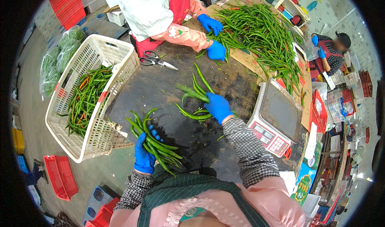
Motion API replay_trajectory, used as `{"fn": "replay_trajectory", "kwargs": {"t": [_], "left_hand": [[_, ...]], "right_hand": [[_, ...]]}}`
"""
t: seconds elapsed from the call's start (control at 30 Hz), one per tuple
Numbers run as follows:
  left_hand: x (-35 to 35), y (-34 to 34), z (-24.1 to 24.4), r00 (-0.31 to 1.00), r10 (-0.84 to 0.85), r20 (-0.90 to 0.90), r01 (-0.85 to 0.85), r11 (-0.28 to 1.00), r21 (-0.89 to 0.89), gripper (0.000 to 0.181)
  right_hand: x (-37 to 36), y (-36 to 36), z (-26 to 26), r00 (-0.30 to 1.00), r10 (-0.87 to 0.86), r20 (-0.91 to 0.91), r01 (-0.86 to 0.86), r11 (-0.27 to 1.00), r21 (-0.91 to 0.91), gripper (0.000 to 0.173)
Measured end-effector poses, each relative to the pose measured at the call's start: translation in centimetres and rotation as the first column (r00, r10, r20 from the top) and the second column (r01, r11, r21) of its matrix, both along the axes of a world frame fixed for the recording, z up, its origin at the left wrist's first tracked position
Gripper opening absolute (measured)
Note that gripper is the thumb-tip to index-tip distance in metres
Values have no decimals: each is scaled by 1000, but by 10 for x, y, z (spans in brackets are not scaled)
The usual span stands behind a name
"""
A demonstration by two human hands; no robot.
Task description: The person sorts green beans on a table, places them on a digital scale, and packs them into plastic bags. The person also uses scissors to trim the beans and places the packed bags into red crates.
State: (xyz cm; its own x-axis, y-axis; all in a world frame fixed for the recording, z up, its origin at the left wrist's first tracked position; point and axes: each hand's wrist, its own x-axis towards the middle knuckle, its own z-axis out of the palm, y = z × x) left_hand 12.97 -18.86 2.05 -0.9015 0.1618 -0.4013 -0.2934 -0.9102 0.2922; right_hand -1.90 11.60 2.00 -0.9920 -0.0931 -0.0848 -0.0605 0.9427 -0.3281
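In a blue glove, my left hand point(144, 155) grips a bunch of long green chili peppers point(161, 146) over the near left of the dark table point(210, 155). My right hand point(218, 106), gloved in blue too, is closed around several more green peppers point(200, 84) near the table's middle; some of their ends are blurred. A few loose peppers point(195, 115) lie on the tabletop just left of and below that hand. Small green scraps are scattered over the dark surface.
A white crate point(87, 155) of peppers point(87, 99) stands left. Scissors point(156, 60) lie near a co-worker's blue-gloved hands point(216, 50). A large pepper heap point(258, 31) covers cardboard at the back. A weighing scale point(279, 109) sits right. Another person point(329, 54) stands beyond.
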Motion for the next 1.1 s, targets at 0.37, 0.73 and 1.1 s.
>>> {"fn": "replay_trajectory", "kwargs": {"t": [0.37,0.73,1.1], "left_hand": [[4,-25,-5,998,55,-25,-57,997,-61,42],[-11,-8,-1,997,-28,-77,26,999,-27,44],[-4,-14,0,1000,5,-27,-8,993,-120,42]], "right_hand": [[40,50,90,945,-27,326,309,397,-864,27],[63,29,48,936,352,30,-353,933,67,81],[68,25,20,955,211,-207,-180,971,158,33]]}}
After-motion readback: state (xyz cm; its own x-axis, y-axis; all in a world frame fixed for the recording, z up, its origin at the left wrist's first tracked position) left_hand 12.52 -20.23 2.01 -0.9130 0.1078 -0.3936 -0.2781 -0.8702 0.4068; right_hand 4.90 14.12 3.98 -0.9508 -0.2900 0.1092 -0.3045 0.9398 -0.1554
